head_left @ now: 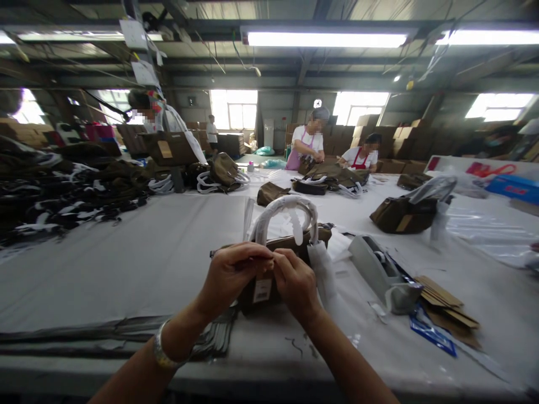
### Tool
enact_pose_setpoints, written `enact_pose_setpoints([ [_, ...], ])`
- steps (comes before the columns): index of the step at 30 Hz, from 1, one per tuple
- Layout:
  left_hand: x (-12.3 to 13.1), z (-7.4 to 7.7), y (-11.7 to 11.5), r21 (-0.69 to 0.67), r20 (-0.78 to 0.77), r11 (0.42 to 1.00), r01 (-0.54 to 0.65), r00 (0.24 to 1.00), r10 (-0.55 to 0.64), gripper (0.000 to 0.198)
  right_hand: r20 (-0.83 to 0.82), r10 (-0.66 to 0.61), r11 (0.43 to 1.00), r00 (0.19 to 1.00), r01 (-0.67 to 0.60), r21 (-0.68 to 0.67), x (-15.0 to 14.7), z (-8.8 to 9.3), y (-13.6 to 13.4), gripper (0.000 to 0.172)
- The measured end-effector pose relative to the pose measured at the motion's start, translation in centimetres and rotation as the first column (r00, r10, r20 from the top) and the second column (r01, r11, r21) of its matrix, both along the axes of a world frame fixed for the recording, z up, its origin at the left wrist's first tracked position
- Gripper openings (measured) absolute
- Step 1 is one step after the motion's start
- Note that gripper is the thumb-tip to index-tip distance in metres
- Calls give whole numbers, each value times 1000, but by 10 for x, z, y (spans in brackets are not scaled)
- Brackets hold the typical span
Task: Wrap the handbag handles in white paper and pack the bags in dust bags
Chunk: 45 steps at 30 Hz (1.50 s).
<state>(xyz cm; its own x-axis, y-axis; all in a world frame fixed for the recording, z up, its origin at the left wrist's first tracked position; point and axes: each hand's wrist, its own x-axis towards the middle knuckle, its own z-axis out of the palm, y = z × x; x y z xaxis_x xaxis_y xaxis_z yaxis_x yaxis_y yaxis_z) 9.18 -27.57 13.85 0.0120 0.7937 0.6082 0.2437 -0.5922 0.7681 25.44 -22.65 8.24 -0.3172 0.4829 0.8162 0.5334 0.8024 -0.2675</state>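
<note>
A dark olive handbag [248,300] stands upright on the white table just in front of me. Its arched handles [281,206] are wrapped in white padding. In front of the bag, my left hand [238,269] and my right hand [295,280] meet with fingertips pinched together. What lies between the fingers is too small to make out. Below them a tag with a white label [262,289] hangs against the bag's front. White wrapping [322,266] covers a part at the bag's right side.
A grey tape dispenser [379,269] sits right of the bag, beside brown cardboard pieces [446,306] and a blue packet [433,331]. Grey strips [105,336] lie front left. Another handbag [404,213] stands at right; a bag pile [76,185] fills the left. Several co-workers are farther back.
</note>
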Motion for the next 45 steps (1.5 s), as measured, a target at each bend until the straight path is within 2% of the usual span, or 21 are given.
enact_pose_setpoints([
  [4,3,-9,4,24,-184,998,-50,981,54,12,-263,64,969,963,-122,-213,3,5,-8,16],
  [7,4,-11,4,18,-241,998,-64,968,66,14,-343,48,942,938,-157,-298,6,7,-13,12],
  [9,6,-10,2,22,-249,997,-79,965,82,13,-329,43,950,943,-141,-279,8,7,-14,12],
  [12,9,-5,-1,35,-204,993,-113,972,118,9,-213,42,985,976,-76,-152,10,5,-14,13],
  [15,12,-6,-3,16,-164,996,-91,982,93,8,-114,43,995,993,-53,-90,9,4,-14,16],
  [17,12,-11,-4,36,-177,997,-73,981,79,10,-151,38,990,988,-58,-132,7,4,-15,16],
  [21,8,-25,-4,235,-319,971,-37,941,113,20,-286,-12,943,958,-84,-321,5,5,-17,11],
  [23,5,-28,-4,290,-358,956,-42,922,149,23,-333,-12,918,943,-122,-377,5,6,-18,11],
  [29,7,-19,-4,237,-349,960,-150,909,228,16,-479,22,868,878,-254,-426,6,5,-17,10],
  [32,9,-17,-3,219,-371,960,-175,895,248,12,-461,21,866,887,-247,-436,6,2,-18,8],
  [39,5,-22,-4,185,-425,964,-190,869,252,9,-382,22,900,924,-185,-395,6,4,-19,7],
  [45,5,-20,-4,225,-462,954,-197,841,282,8,-380,-10,906,925,-152,-394,6,3,-19,8],
])
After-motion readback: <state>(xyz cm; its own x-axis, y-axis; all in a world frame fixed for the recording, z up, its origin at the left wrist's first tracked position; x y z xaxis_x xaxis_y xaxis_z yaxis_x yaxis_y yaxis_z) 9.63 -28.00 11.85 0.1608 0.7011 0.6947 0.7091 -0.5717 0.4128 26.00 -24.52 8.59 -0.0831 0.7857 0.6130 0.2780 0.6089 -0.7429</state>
